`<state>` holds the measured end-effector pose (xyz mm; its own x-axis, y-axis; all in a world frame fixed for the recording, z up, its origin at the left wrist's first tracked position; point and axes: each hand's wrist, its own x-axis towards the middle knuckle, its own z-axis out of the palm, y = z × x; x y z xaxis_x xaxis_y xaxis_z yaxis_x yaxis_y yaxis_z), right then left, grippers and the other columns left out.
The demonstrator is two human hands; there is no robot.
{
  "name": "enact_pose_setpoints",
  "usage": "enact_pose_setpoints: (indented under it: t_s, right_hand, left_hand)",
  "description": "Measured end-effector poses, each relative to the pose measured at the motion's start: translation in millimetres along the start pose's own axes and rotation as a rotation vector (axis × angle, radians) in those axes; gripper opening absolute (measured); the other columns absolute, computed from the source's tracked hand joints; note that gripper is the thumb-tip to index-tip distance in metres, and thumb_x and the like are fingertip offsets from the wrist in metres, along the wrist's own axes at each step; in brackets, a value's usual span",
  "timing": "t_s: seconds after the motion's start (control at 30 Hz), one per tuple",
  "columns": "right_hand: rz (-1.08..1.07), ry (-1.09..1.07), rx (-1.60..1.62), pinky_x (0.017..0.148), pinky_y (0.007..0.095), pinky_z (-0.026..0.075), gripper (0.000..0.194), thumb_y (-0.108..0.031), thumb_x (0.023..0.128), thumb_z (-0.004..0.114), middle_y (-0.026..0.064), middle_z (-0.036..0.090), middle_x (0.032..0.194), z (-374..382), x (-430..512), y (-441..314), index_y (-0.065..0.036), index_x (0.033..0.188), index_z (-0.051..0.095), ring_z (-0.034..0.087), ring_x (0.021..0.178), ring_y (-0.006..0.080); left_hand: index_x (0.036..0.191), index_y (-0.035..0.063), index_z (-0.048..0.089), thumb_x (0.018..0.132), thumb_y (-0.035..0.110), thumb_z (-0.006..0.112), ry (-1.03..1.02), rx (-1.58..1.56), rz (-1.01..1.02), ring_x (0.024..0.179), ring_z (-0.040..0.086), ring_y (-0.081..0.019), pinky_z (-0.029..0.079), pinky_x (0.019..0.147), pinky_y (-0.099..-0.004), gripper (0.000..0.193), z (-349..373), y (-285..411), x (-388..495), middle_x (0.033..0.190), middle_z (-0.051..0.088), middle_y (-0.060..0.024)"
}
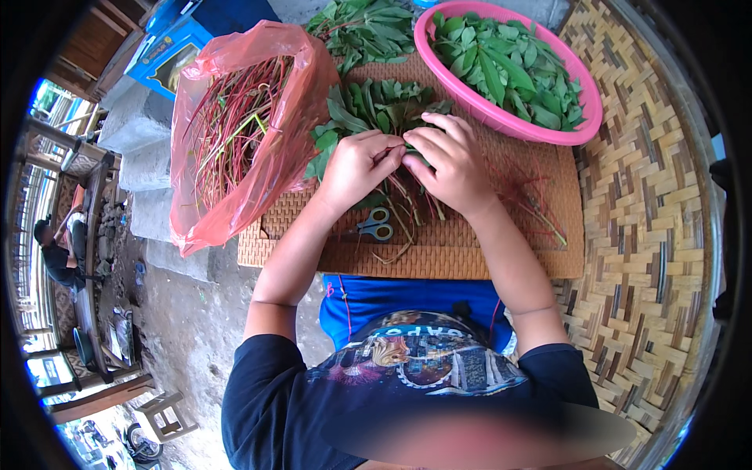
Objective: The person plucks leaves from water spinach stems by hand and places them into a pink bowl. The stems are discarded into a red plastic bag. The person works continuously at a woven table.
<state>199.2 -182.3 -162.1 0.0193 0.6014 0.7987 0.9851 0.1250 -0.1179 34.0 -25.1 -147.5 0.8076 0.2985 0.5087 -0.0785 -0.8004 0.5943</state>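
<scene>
My left hand (pixel 364 164) is bent over a bunch of leafy green stems (pixel 376 108) on a woven mat surface, its thumb and forefinger pinched on a thin reddish stem. Fingertip to fingertip with it, my right hand (pixel 446 161) has its thumb and forefinger on a leaf stem too; the fingers partly hide what they grip. Cut stem ends (pixel 437 205) stick out below both hands. Scissors with grey-blue handles (pixel 376 225) lie on the woven mat (pixel 446 264) near my left forearm. Several loose red stalks (pixel 531 202) lie to the right of my right hand.
A pink plastic bag (pixel 217 226) full of red stalks stands at left, a pink basket (pixel 590 117) of picked leaves at upper right. More leafy stems (pixel 370 29) lie at the top beside a blue box (pixel 170 53). Woven bamboo (pixel 646 205) spans the right. A person (pixel 59 258) sits far left.
</scene>
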Motion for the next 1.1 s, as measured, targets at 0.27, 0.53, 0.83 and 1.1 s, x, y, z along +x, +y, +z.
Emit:
enact_pose_setpoints:
  t_s: [0.27, 0.53, 0.83, 1.1]
  right_hand:
    - [-0.03, 0.004, -0.049, 0.112, 0.0516, 0.051, 0.015, -0.013, 0.091, 0.085, 0.0044, 0.078, 0.105, 2, -1, 0, -0.008, 0.104, 0.079, 0.073, 0.115, 0.0279]
    - [0.551, -0.091, 1.022, 0.097, 0.0342, 0.055, 0.009, -0.01, 0.108, 0.073, 0.0074, 0.077, 0.105, 16, -17, -2, -0.001, 0.109, 0.075, 0.073, 0.102, 0.0229]
    - [0.257, 0.005, 0.593, 0.097, 0.037, 0.054, 0.01, -0.009, 0.102, 0.081, 0.0089, 0.071, 0.11, -21, 5, 13, -0.001, 0.109, 0.081, 0.069, 0.106, 0.0242]
    - [0.466, 0.433, 0.423, 0.087, 0.0283, 0.057, 0.017, -0.012, 0.106, 0.081, 0.0036, 0.082, 0.109, -89, 54, 63, -0.001, 0.119, 0.082, 0.071, 0.096, 0.0095]
  left_hand:
    - [0.108, 0.0016, 0.082, 0.1, 0.009, 0.079, -0.005, 0.004, 0.11, 0.077, 0.073, -0.0302, 0.059, 0.072, -0.0391, 0.012, 3, -9, 0, 0.089, 0.076, -0.0156]
    - [0.112, 0.0004, 0.081, 0.114, 0.019, 0.07, -0.206, -0.726, -0.13, 0.076, 0.06, -0.0077, 0.05, 0.069, -0.0302, 0.022, 4, -34, -7, 0.089, 0.072, 0.0024]
    - [0.115, 0.0034, 0.074, 0.117, 0.028, 0.066, -0.131, -1.053, -0.226, 0.074, 0.044, -0.0088, 0.038, 0.071, -0.0278, 0.026, 10, -43, -5, 0.083, 0.053, 0.0052]
    - [0.121, 0.0071, 0.077, 0.118, 0.03, 0.066, 0.022, -0.996, -0.201, 0.086, 0.057, -0.008, 0.048, 0.081, -0.0263, 0.026, 8, -47, 0, 0.091, 0.063, 0.005]
